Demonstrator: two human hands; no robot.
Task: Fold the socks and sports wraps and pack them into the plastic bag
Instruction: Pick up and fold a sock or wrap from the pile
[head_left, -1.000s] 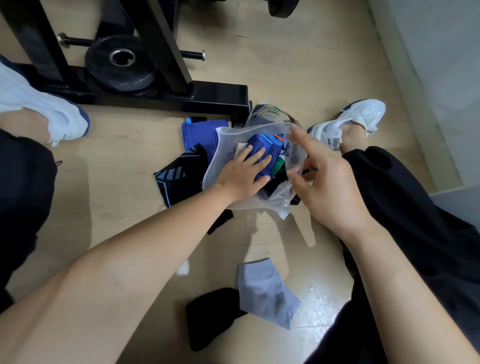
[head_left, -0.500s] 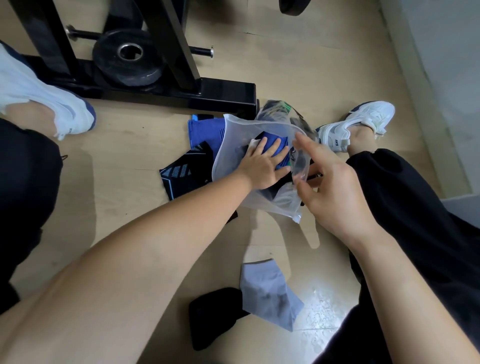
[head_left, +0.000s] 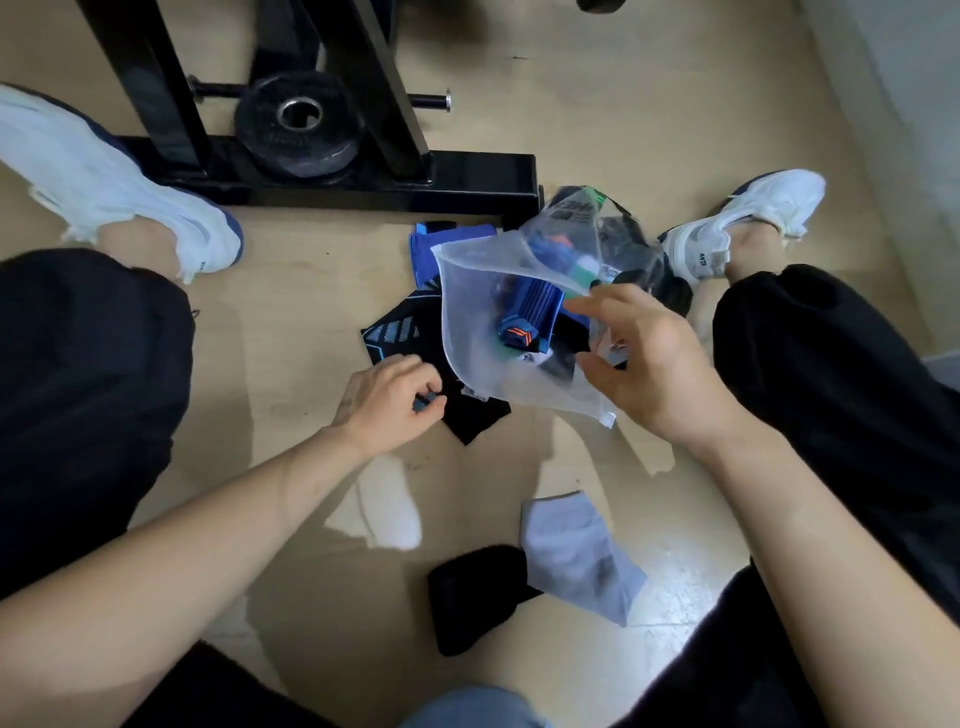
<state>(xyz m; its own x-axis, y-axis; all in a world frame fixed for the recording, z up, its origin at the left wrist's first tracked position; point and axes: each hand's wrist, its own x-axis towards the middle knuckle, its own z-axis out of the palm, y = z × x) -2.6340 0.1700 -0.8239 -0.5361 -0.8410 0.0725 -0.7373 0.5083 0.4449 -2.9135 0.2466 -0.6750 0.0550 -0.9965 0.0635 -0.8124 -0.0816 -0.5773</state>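
A clear plastic bag (head_left: 478, 322) lies on the wooden floor between my legs, with a folded blue sock with orange stripes (head_left: 530, 314) and other dark items inside. My right hand (head_left: 644, 364) pinches the bag's right edge between thumb and fingers. Left of the bag, my left hand (head_left: 387, 402) pinches the edge of a black sports wrap with blue-grey markings (head_left: 405, 338) that lies partly under the bag. A blue wrap (head_left: 431, 249) shows behind the bag. Nearer me lie a grey sock (head_left: 576, 551) and a black sock (head_left: 472, 592).
A black weight-rack frame (head_left: 363, 176) with a weight plate (head_left: 298, 124) stands just beyond the bag. My white shoes (head_left: 743, 223) rest at the far right and at the far left (head_left: 104, 176). A wall base runs along the right.
My left hand has come out of the bag, leaving the blue sock inside, and moved down-left onto the black wrap. My right hand still holds the bag's edge.
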